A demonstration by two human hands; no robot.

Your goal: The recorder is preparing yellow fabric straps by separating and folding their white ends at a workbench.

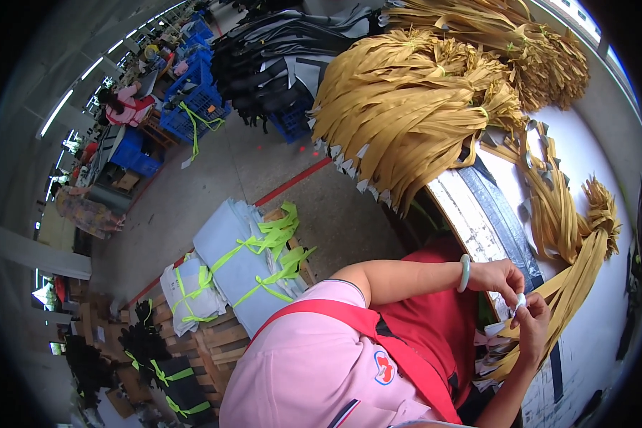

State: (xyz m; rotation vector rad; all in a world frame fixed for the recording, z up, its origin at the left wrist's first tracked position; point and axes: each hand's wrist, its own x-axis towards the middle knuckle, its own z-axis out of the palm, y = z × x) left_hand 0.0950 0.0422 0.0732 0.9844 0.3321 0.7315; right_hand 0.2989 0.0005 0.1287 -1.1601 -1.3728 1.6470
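My left hand [498,277], with a pale green bangle [465,272] at its wrist, meets my right hand [533,324] over the edge of a white-topped table [585,364]. The fingers of both are closed, pinched around a small white piece [521,300] whose kind is too small to make out. Just beneath them lies a long bundle of tan fabric strips [574,292], running up the table to a bunched end. White tags [488,346] show at its lower end, beside my red apron [428,314].
A big heap of tan strips [406,107] covers the table's far end, its tagged ends overhanging the edge. Dark tape [496,214] runs along the tabletop. Bundles of pale blue fabric [228,250] tied with green strips sit on a wooden pallet [207,342]. Blue crates [192,107] stand farther off.
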